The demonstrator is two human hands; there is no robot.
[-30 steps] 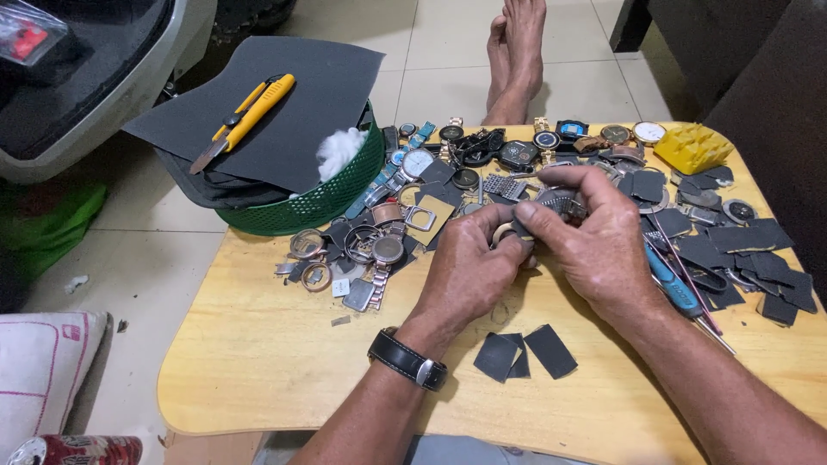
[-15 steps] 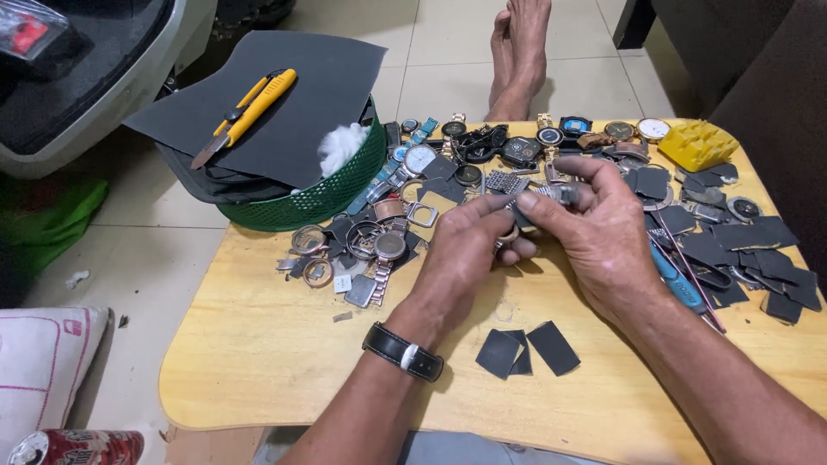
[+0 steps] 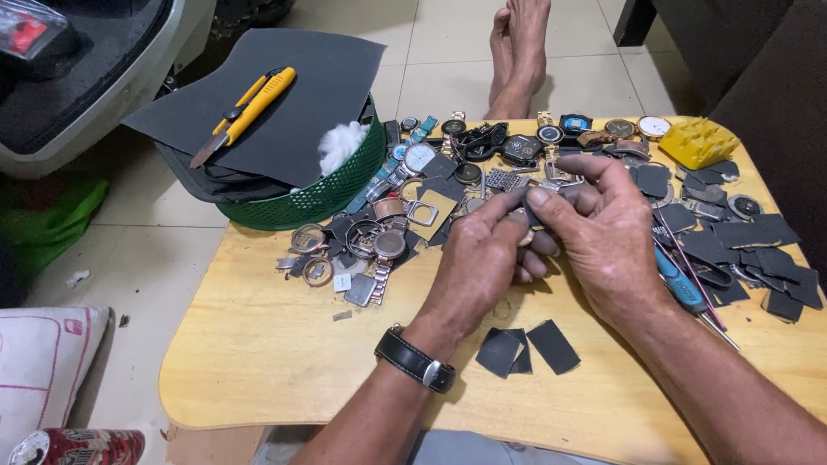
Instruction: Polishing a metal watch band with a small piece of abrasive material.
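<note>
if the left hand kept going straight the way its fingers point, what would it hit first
Probably the right hand: the left hand points up and right, fingertips already meeting it around a small part. Beyond lie loose watch parts, though depth is unclear.

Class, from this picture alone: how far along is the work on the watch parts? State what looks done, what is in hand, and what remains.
Done: small dark abrasive squares lie cut on the wooden table. In hand: the left hand and right hand pinch a small part between them, mostly hidden. Left: watch cases and bands lie heaped, and whole watches sit in a row.
</note>
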